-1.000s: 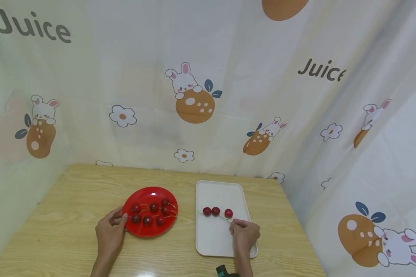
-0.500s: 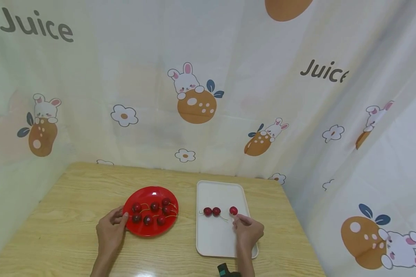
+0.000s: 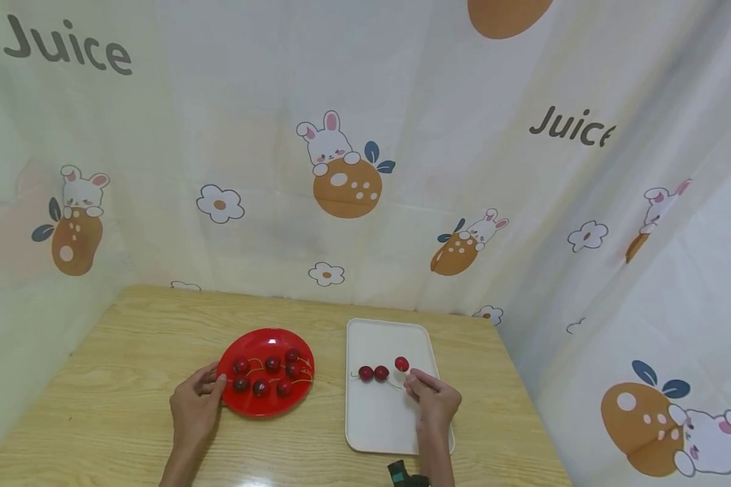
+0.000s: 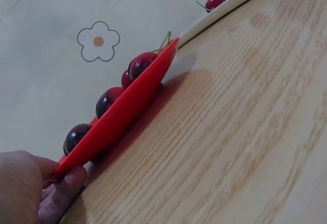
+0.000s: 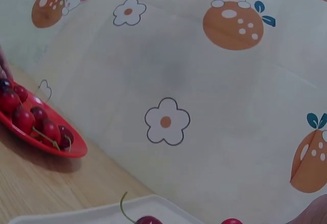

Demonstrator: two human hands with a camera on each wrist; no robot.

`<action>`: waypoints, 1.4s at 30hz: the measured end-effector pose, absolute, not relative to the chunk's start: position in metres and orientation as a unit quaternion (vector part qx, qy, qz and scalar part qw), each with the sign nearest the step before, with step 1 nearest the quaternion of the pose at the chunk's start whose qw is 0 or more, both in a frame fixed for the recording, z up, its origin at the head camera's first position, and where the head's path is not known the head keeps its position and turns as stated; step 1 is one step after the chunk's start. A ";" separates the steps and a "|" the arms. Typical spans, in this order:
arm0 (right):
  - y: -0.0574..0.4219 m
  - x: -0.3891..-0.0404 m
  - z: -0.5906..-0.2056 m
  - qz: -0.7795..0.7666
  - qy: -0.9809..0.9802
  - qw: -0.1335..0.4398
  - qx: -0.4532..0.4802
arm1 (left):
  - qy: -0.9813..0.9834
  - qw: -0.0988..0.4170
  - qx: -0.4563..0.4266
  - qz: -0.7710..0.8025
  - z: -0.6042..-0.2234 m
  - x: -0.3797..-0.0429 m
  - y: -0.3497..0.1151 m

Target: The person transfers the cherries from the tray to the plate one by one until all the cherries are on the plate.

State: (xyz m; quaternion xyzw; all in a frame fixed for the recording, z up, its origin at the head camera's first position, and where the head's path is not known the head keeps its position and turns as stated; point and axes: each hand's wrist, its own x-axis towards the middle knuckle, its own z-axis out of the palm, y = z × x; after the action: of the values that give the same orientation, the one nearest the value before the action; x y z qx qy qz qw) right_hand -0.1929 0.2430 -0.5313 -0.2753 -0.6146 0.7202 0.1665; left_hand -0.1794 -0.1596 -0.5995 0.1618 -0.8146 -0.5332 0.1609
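My left hand grips the left rim of a red plate, thumb above and fingers beneath, as the left wrist view shows of the plate. Several dark red cherries with stems lie on it. Over a white tray, my right hand pinches a cherry at its stem end; the stem is mostly hidden by the fingertips. Two more cherries sit side by side on the tray, left of that hand. The right wrist view catches only a bit of the right hand.
Both dishes rest on a wood-grain table, with a gap between them. A printed curtain hangs behind and along the sides. A dark strap or device is at the right wrist.
My right hand first shifted the pinched cherry rightward, away from the other two. It then moved the cherry a little back left and farther from me. The left hand stays on the plate.
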 end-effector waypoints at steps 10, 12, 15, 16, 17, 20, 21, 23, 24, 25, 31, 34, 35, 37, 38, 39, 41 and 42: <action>0.228 -0.202 -0.532 0.751 -0.608 0.094 -0.239 | -0.819 0.147 0.173 -0.527 -0.600 -0.179 -0.160; 0.226 -0.204 -0.532 0.755 -0.607 0.089 -0.231 | -0.818 0.151 0.172 -0.527 -0.599 -0.180 -0.160; 0.222 -0.205 -0.532 0.760 -0.605 0.082 -0.222 | -0.817 0.155 0.171 -0.529 -0.598 -0.181 -0.160; 0.222 -0.205 -0.532 0.763 -0.603 0.080 -0.219 | -0.816 0.157 0.171 -0.530 -0.598 -0.181 -0.159; 0.220 -0.205 -0.532 0.766 -0.601 0.077 -0.216 | -0.815 0.158 0.170 -0.531 -0.597 -0.181 -0.159; 0.218 -0.205 -0.531 0.773 -0.595 0.069 -0.208 | -0.814 0.162 0.167 -0.533 -0.597 -0.181 -0.159; 0.217 -0.205 -0.530 0.776 -0.593 0.066 -0.206 | -0.814 0.163 0.165 -0.532 -0.597 -0.181 -0.159; 0.215 -0.205 -0.529 0.782 -0.588 0.059 -0.198 | -0.815 0.164 0.164 -0.531 -0.597 -0.181 -0.159; 0.214 -0.205 -0.529 0.786 -0.585 0.056 -0.193 | -0.816 0.163 0.164 -0.530 -0.597 -0.181 -0.159; 0.213 -0.204 -0.529 0.788 -0.583 0.053 -0.191 | -0.817 0.161 0.165 -0.528 -0.598 -0.181 -0.159; 0.208 -0.205 -0.527 0.786 -0.588 0.040 -0.186 | -0.821 0.154 0.171 -0.522 -0.598 -0.181 -0.159; 0.205 -0.207 -0.527 0.786 -0.590 0.034 -0.180 | -0.818 0.161 0.165 -0.527 -0.598 -0.181 -0.158; 0.205 -0.208 -0.528 0.787 -0.591 0.033 -0.175 | -0.817 0.163 0.164 -0.529 -0.597 -0.181 -0.158; 0.203 -0.209 -0.529 0.787 -0.592 0.030 -0.171 | -0.816 0.165 0.161 -0.530 -0.598 -0.181 -0.158; 0.201 -0.209 -0.529 0.787 -0.592 0.028 -0.170 | -0.816 0.164 0.161 -0.530 -0.598 -0.181 -0.159; 0.200 -0.209 -0.529 0.786 -0.594 0.026 -0.168 | -0.817 0.161 0.163 -0.529 -0.598 -0.181 -0.159; 0.197 -0.209 -0.529 0.783 -0.599 0.023 -0.166 | -0.817 0.158 0.165 -0.529 -0.598 -0.181 -0.159; 0.196 -0.209 -0.529 0.782 -0.600 0.021 -0.168 | -0.818 0.156 0.166 -0.528 -0.598 -0.181 -0.159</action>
State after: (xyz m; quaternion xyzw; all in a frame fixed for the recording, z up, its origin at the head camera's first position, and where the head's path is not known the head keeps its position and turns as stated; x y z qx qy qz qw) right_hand -0.2093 0.1958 -0.5293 -0.1682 -0.6002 0.7817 0.0208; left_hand -0.1812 -0.1589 -0.5981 0.1665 -0.8182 -0.5278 0.1560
